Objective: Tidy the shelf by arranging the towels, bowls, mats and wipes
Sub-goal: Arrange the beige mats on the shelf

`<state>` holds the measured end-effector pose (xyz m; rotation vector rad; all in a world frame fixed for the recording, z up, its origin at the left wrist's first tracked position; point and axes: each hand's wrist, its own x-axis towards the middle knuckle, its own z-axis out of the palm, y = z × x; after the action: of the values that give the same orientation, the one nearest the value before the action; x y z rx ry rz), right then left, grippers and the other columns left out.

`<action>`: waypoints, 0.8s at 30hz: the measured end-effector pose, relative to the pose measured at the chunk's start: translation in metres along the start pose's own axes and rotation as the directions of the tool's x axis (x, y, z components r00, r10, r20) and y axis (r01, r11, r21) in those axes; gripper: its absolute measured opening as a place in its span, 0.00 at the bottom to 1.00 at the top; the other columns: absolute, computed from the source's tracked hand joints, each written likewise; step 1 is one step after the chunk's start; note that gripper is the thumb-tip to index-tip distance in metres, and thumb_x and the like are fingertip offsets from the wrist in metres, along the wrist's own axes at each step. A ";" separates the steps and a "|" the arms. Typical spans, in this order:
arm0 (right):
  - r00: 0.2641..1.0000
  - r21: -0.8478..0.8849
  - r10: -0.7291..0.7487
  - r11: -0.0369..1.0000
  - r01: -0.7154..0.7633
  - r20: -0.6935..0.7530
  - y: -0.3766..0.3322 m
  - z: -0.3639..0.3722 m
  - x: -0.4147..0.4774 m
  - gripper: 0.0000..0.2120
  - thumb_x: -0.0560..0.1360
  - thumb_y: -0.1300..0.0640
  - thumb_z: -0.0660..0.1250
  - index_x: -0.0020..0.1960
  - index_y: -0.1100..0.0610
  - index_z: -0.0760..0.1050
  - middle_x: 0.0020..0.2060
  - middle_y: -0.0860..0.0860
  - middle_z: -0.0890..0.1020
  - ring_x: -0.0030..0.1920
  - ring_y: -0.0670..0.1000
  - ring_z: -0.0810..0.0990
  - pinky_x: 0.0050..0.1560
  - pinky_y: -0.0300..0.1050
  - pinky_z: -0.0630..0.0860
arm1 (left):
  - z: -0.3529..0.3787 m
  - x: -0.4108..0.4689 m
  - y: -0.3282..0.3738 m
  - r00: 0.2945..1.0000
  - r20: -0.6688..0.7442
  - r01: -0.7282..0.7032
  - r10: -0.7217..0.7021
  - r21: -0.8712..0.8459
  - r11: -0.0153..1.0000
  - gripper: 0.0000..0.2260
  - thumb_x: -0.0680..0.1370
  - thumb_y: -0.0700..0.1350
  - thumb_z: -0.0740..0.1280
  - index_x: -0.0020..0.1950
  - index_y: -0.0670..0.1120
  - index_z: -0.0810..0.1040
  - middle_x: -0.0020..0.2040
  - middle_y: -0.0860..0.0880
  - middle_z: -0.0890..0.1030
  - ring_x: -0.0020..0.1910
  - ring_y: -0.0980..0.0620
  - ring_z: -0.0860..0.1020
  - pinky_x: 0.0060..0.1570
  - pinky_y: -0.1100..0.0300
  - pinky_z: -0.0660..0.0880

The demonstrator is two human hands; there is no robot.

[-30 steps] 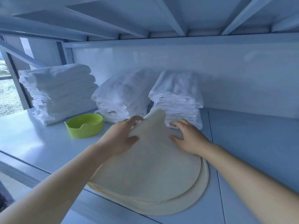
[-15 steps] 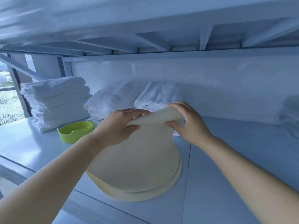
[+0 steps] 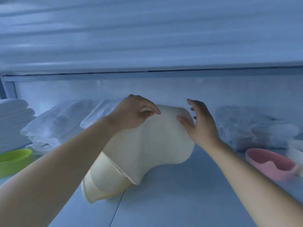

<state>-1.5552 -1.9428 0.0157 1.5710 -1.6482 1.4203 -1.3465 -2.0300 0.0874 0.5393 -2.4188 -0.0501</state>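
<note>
A stack of round cream mats [image 3: 147, 149] is lifted off the shelf [image 3: 172, 202] at its far edge and droops toward me. My left hand [image 3: 131, 112] grips the raised far edge of the mats, fingers curled over it. My right hand [image 3: 198, 122] has spread fingers, its thumb pressed on the mats' right side. White folded towels [image 3: 54, 125] lie in stacks behind and to the left. A green bowl [image 3: 14, 161] sits at the left, a pink bowl [image 3: 270, 163] at the right.
Another towel stack [image 3: 13, 122] stands at the far left. A blurred pile in clear wrapping [image 3: 250, 126] lies at the back right. The upper shelf's underside [image 3: 147, 38] hangs low overhead. A white object [image 3: 296, 149] sits at the right edge.
The mats' far edge has risen higher and shifted right. My right hand's fingers have opened off the edge. The view has swung right, bringing the pink bowl into sight.
</note>
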 end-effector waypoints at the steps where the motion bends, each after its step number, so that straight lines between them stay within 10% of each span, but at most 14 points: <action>1: 0.999 -0.036 -0.011 0.999 0.009 -0.030 0.007 -0.012 0.001 0.25 0.73 0.55 0.69 0.67 0.60 0.68 0.62 0.55 0.72 0.60 0.53 0.73 0.56 0.46 0.73 | 0.008 0.010 0.010 1.000 -0.027 0.002 -0.003 -0.027 1.000 0.10 0.76 0.43 0.66 0.47 0.57 0.83 0.46 0.62 0.81 0.46 0.64 0.76 0.43 0.80 0.66; 13: 0.997 -0.368 -0.056 0.927 0.074 0.061 0.068 -0.084 -0.001 0.21 0.71 0.60 0.71 0.63 0.60 0.74 0.66 0.56 0.73 0.66 0.57 0.71 0.62 0.53 0.71 | 0.110 0.082 0.055 0.881 -0.229 0.219 -0.414 -0.576 0.787 0.13 0.75 0.39 0.64 0.46 0.57 0.81 0.47 0.55 0.81 0.38 0.58 0.77 0.35 0.68 0.72; 20: 0.904 -0.237 0.092 0.971 0.011 0.417 0.085 -0.036 -0.058 0.23 0.74 0.53 0.67 0.68 0.52 0.69 0.71 0.48 0.66 0.71 0.49 0.65 0.69 0.40 0.61 | 0.170 0.037 -0.008 0.831 0.133 0.555 -0.539 -0.231 0.799 0.15 0.74 0.41 0.66 0.60 0.50 0.77 0.56 0.44 0.78 0.49 0.46 0.78 0.42 0.64 0.68; 24: 0.825 -0.218 0.136 0.976 -0.016 0.549 0.084 -0.013 -0.078 0.23 0.75 0.50 0.66 0.68 0.51 0.68 0.72 0.46 0.64 0.71 0.47 0.63 0.70 0.41 0.61 | 0.195 0.000 -0.023 0.781 0.463 0.415 -0.419 0.115 0.902 0.17 0.78 0.51 0.58 0.66 0.53 0.71 0.65 0.48 0.72 0.57 0.49 0.74 0.51 0.64 0.68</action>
<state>-1.6174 -1.9116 -0.0762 1.9329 -2.1267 0.8086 -1.4567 -2.0701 -0.0696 1.1835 -2.7163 -0.4124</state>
